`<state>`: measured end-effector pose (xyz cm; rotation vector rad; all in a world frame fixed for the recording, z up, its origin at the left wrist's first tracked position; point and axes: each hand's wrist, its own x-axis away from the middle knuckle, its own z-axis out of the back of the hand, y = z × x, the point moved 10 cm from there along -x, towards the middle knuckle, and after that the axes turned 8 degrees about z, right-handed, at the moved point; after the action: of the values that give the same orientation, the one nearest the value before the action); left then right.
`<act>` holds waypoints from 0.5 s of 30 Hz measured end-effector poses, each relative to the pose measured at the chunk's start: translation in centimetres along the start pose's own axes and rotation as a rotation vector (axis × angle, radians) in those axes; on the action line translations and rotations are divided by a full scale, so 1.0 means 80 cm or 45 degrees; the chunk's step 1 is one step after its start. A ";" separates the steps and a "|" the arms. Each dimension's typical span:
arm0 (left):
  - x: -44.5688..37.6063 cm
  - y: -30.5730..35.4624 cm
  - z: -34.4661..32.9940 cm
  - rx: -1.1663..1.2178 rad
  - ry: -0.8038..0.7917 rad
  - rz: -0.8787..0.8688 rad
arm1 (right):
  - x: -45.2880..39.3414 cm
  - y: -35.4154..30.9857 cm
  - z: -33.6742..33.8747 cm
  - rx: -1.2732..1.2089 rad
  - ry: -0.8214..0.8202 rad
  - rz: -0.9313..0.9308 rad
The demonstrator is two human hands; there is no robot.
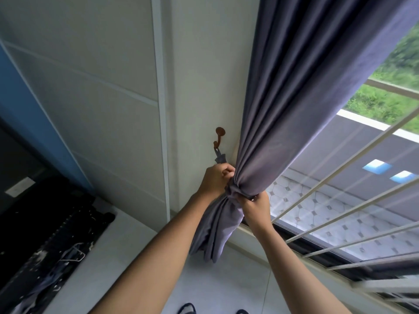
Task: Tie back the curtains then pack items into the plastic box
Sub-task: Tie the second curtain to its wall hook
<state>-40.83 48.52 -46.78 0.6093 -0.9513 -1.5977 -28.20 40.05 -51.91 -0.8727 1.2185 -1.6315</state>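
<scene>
Left hand (216, 180), right hand (255, 206) grip gathered curtain (272, 123), arms raised.

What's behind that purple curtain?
To the curtain's right, window bars, a tiled ledge and greenery outside show. To its left, a wall hook holds the tieback. Whatever lies directly behind the gathered fabric is covered.

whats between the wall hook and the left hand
In the head view, a short grey tieback strap hangs from the brown wall hook down to the left hand, beside the gathered curtain.
</scene>
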 end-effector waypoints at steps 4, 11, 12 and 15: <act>-0.004 0.000 -0.017 -0.046 -0.280 0.046 | 0.003 -0.031 -0.008 -0.136 -0.049 0.058; -0.016 0.006 -0.026 -0.329 -0.462 0.008 | -0.008 -0.032 -0.010 -0.147 -0.070 0.140; -0.017 0.004 -0.025 -0.387 -0.406 -0.020 | -0.008 -0.026 -0.009 -0.106 -0.059 0.133; -0.018 -0.011 -0.028 -0.504 -0.260 -0.034 | -0.004 -0.015 -0.005 0.019 -0.001 0.130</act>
<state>-39.21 49.35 -48.87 0.1873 -0.7431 -1.8341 -28.76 40.66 -50.90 -0.7891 1.2291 -1.5568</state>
